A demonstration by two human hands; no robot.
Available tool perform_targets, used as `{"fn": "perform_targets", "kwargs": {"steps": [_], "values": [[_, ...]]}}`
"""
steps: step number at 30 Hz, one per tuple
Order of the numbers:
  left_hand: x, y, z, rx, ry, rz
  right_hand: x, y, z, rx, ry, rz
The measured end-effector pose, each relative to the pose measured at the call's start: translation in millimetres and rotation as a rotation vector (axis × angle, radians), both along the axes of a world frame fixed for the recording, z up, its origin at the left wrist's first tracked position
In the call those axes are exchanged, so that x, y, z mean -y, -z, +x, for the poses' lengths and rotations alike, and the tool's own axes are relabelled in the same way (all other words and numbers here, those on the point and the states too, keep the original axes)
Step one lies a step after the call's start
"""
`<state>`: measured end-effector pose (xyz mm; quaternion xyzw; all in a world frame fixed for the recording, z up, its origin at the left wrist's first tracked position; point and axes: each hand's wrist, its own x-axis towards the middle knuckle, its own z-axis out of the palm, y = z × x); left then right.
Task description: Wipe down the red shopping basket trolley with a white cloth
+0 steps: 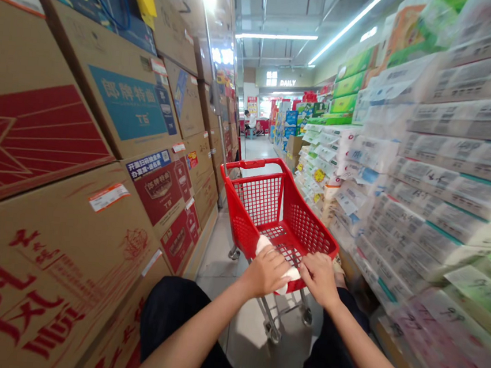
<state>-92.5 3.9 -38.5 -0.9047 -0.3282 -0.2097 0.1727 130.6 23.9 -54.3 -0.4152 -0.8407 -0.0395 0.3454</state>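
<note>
A red plastic shopping cart [311, 225] with a lattice basket stands in front of me, its near end between my legs. My left hand [267, 270] presses a white cloth [292, 273] against the cart's near rim, fingers curled over it. Part of the cloth sticks out beyond the knuckles on the far side. Close by on the right, my right hand [319, 276] is wrapped over the same rim near its corner. No goods show inside the basket, though my hands cover part of its near end.
Stacked cardboard cartons [139, 110] wall the aisle on the left. Tall piles of wrapped paper packs [446, 168], blurred, line the right side. Tiled floor [257, 147] runs ahead between them. Farther off, a person [251, 121] sits near a red counter.
</note>
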Motion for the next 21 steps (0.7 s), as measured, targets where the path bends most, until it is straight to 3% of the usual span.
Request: {"fn": "perform_targets", "kwargs": {"steps": [2, 4, 9, 14, 21], "values": [[-15.9, -3.8, -21.1, -0.054, 0.111, -0.015, -1.1, -0.5, 1.1, 0.007, -0.024, -0.01], [-30.4, -9.9, -42.0, -0.043, 0.133, -0.055, -3.1, -0.5, 0.7, 0.006, -0.041, -0.022], [-48.1, -15.5, -67.0, 0.053, -0.031, -0.093, -12.2, -1.4, -2.0, 0.022, -0.056, -0.054], [-49.6, -7.4, -51.2, 0.015, -0.137, -0.043, -20.2, -10.8, 1.3, 0.079, -0.011, -0.031], [-45.9, -3.1, 1.1, 0.118, -0.258, 0.03, -5.8, -12.8, -21.5, 0.081, 0.086, 0.036]]}}
